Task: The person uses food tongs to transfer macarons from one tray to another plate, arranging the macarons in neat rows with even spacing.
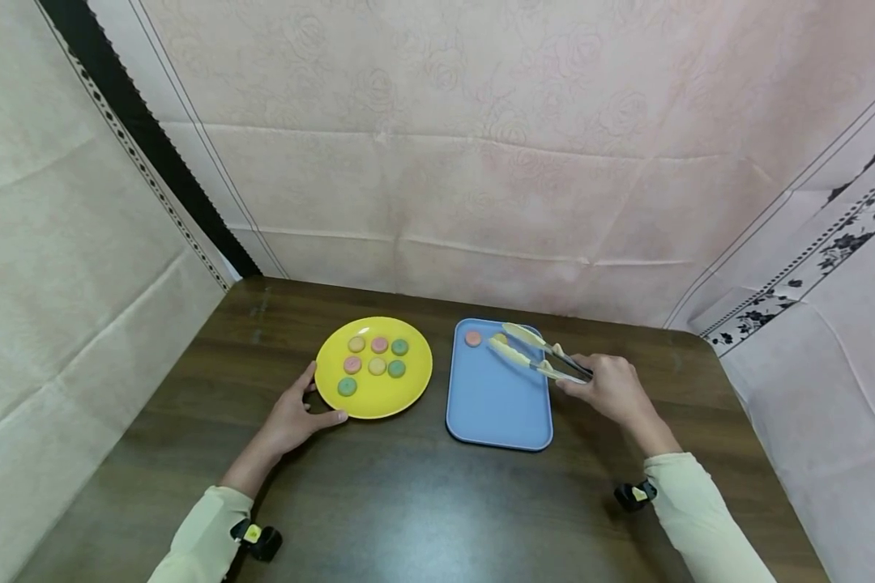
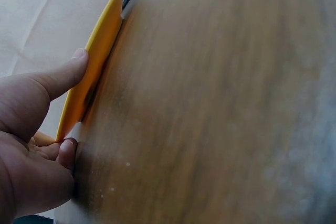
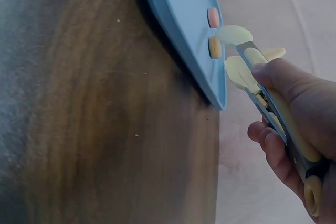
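My left hand (image 1: 293, 413) grips the left rim of a round yellow plate (image 1: 411, 390), thumb and fingers spread along its edge. In the left wrist view, the thumb presses the rim of the plate (image 2: 94, 69). Several small macaron-like discs in pink, yellow and green lie on it. My right hand (image 1: 608, 389) holds tongs (image 1: 547, 366) with pale yellow tips and metal arms. Their parted tips hover over the far end of a blue tray (image 1: 499, 413), close to a yellow disc (image 3: 214, 47). Beside that lies a pink disc (image 1: 473, 338).
A dark wooden table (image 1: 401, 502) carries the plate and tray, with a gap between them. Pale patterned cloth (image 1: 423, 194) hangs behind the table's far edge and along both sides. Each forearm wears a small black wrist camera (image 1: 262, 541).
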`<state>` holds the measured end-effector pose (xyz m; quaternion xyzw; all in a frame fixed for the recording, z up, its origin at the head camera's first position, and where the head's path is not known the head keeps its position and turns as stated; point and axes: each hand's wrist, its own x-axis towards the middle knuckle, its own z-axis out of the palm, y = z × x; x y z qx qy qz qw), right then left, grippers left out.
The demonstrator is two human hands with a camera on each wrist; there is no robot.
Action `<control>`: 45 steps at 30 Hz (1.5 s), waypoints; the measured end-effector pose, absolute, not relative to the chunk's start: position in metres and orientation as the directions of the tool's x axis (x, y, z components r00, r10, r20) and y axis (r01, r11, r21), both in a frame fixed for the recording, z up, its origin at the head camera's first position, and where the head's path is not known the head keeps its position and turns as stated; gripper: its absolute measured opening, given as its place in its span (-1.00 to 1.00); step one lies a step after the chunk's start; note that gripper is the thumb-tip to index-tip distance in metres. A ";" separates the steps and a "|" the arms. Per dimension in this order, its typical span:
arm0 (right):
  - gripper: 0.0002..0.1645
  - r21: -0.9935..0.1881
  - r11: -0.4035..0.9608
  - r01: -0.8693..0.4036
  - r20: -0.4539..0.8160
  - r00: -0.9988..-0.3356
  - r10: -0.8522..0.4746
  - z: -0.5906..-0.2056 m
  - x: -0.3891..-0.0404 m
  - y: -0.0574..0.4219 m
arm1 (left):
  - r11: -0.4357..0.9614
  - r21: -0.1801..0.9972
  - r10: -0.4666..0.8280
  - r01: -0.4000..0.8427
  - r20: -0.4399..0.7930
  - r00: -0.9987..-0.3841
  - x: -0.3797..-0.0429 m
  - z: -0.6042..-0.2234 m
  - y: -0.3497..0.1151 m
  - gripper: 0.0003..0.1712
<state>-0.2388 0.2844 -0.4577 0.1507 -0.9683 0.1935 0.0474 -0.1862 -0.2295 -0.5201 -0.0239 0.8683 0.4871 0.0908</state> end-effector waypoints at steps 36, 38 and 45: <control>-0.51 -0.371 0.878 -0.302 0.184 -0.951 -0.250 -0.471 -0.236 0.289 | 0.532 0.839 0.056 -0.113 -0.168 -0.984 -0.188 -0.522 -0.230 0.39; -0.51 -0.371 0.876 -0.308 0.206 -0.947 -0.246 -0.469 -0.235 0.288 | 0.532 0.840 0.058 -0.108 -0.163 -0.985 -0.188 -0.522 -0.230 0.39; -0.49 -0.382 0.861 -0.335 0.261 -0.933 -0.248 -0.455 -0.230 0.279 | 0.530 0.843 0.059 -0.097 -0.151 -0.987 -0.187 -0.523 -0.230 0.40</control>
